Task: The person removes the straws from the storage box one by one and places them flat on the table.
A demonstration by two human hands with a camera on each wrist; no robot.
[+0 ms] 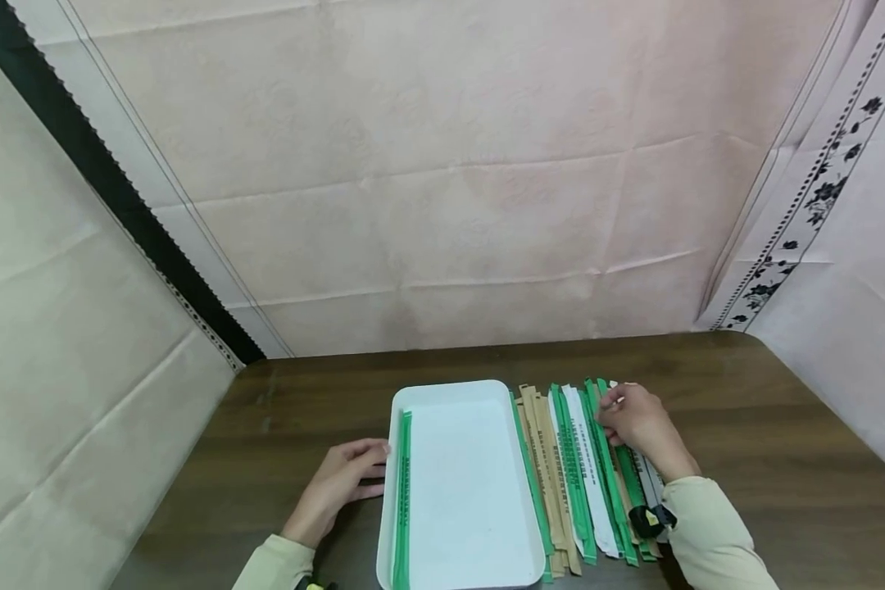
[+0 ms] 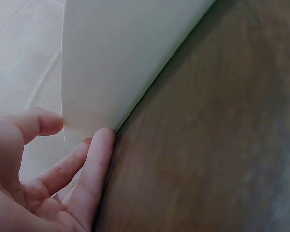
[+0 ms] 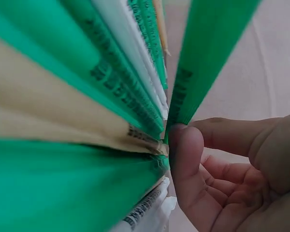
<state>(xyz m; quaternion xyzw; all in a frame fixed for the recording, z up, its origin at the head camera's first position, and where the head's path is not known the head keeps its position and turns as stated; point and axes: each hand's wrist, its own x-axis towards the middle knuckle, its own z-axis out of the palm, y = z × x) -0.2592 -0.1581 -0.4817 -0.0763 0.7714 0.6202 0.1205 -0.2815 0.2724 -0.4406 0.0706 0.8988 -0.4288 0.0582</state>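
Note:
A white rectangular tray (image 1: 457,483) lies on the table with one slim green packet (image 1: 403,500) along its left inside edge. My left hand (image 1: 347,483) rests its fingertips against the tray's left side. Seen from the left wrist, the thumb touches the rim and the straight fingers (image 2: 97,159) meet the wall low down. To the tray's right, my right hand (image 1: 634,422) pinches one end of a long green packet (image 3: 203,63) with black print between thumb and forefinger. That end stands apart from the row of other packets in the right wrist view.
Right of the tray lies a close row of several long green, white and tan packets, among them a tan one (image 1: 549,483) and a white one (image 1: 592,475). The brown table (image 1: 324,393) meets pale cloth walls (image 1: 442,205) at its back and sides.

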